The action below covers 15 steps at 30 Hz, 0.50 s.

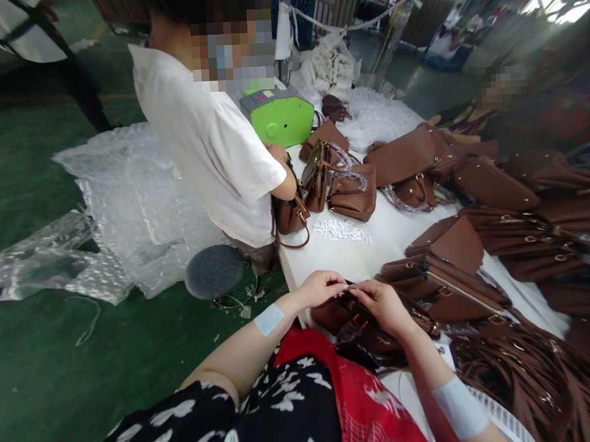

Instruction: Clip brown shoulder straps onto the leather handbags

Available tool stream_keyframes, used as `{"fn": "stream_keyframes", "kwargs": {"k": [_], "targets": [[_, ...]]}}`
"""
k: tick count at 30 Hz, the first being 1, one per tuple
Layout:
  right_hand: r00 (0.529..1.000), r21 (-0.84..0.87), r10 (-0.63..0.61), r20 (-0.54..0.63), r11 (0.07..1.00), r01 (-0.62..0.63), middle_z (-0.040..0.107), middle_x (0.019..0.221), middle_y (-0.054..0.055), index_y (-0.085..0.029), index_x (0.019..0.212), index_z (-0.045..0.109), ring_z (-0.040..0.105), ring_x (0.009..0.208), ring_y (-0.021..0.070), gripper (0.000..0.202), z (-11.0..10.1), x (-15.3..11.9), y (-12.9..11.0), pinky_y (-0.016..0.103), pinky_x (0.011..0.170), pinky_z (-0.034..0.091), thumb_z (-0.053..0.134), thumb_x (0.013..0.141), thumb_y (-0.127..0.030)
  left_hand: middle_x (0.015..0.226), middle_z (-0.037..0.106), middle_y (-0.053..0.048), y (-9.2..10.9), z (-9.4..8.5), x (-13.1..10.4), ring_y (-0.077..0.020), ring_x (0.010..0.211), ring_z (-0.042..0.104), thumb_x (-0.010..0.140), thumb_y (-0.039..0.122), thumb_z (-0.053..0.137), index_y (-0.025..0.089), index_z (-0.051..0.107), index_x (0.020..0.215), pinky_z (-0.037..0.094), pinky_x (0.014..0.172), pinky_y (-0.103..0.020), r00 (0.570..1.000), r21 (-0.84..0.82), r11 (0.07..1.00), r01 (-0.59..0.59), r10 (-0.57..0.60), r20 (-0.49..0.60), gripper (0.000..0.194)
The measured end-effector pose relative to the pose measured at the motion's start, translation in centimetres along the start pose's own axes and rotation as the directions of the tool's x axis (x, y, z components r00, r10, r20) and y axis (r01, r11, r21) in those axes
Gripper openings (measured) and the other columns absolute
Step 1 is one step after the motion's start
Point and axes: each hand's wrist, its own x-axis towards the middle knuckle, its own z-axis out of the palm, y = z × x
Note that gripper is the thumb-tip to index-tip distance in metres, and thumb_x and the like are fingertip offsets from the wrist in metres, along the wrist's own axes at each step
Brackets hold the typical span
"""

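Observation:
My left hand and my right hand meet over a brown handbag at the near edge of the white table. The fingertips of both hands are pinched close together at the bag's dark upper edge. What lies between them is too small and covered to make out. The lower part of this handbag is partly hidden by my right hand and the red apron. Just right of it, larger brown bags with gold zips lie close to my right hand.
Small white slips lie on the white table. A co-worker handles a brown handbag near a green machine. Brown straps are heaped at right. A round stool and clear plastic are at left.

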Motion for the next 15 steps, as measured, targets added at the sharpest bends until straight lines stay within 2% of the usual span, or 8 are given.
{"fn": "stream_keyframes", "kwargs": {"k": [4, 6, 10, 15], "targets": [[0.998, -0.036, -0.047, 0.032, 0.998, 0.048, 0.072, 0.083, 0.004, -0.024, 0.087, 0.075, 0.065, 0.078, 0.019, 0.021, -0.3, 0.0, 0.2, 0.029, 0.074, 0.048, 0.058, 0.089, -0.036, 0.072, 0.067, -0.001, 1.0, -0.1, -0.1, -0.0123, 0.068, 0.057, 0.085, 0.034, 0.059, 0.015, 0.071, 0.077, 0.042, 0.065, -0.022, 0.996, 0.316, 0.945, -0.086, 0.084, 0.017, 0.024], [0.998, -0.042, -0.052, 0.035, 0.998, 0.053, 0.071, 0.082, 0.004, -0.024, 0.086, 0.076, 0.064, 0.076, 0.0185, 0.021, -0.3, 0.0, 0.3, 0.029, 0.072, 0.048, 0.059, 0.089, -0.037, 0.072, 0.067, -0.001, 1.3, 0.0, -0.1, -0.0127, 0.068, 0.057, 0.086, 0.032, 0.057, 0.015, 0.071, 0.077, 0.04, 0.064, -0.022, 0.995, 0.403, 0.912, -0.082, 0.1, -0.025, 0.023], [0.998, -0.042, -0.05, 0.026, 0.998, 0.051, 0.071, 0.081, 0.004, -0.024, 0.085, 0.076, 0.064, 0.074, 0.0178, 0.02, -0.1, 0.0, 0.5, 0.028, 0.071, 0.047, 0.06, 0.088, -0.036, 0.067, 0.065, -0.001, 1.3, 0.8, -0.1, -0.0123, 0.062, 0.053, 0.086, 0.034, 0.057, 0.015, 0.07, 0.075, 0.038, 0.06, -0.023, 0.987, 0.447, 0.894, -0.039, 0.105, -0.125, 0.026], [0.999, -0.067, -0.046, -0.005, 0.997, 0.046, 0.068, 0.073, 0.003, -0.023, 0.078, 0.075, 0.062, 0.068, 0.017, 0.022, 0.3, 0.2, 0.0, 0.027, 0.065, 0.046, 0.06, 0.088, -0.035, 0.066, 0.064, -0.001, 1.3, 1.6, 0.0, -0.0123, 0.061, 0.053, 0.086, 0.036, 0.058, 0.015, 0.069, 0.074, 0.038, 0.06, -0.023, 0.978, 0.438, 0.899, -0.003, 0.094, -0.186, 0.028]]}}
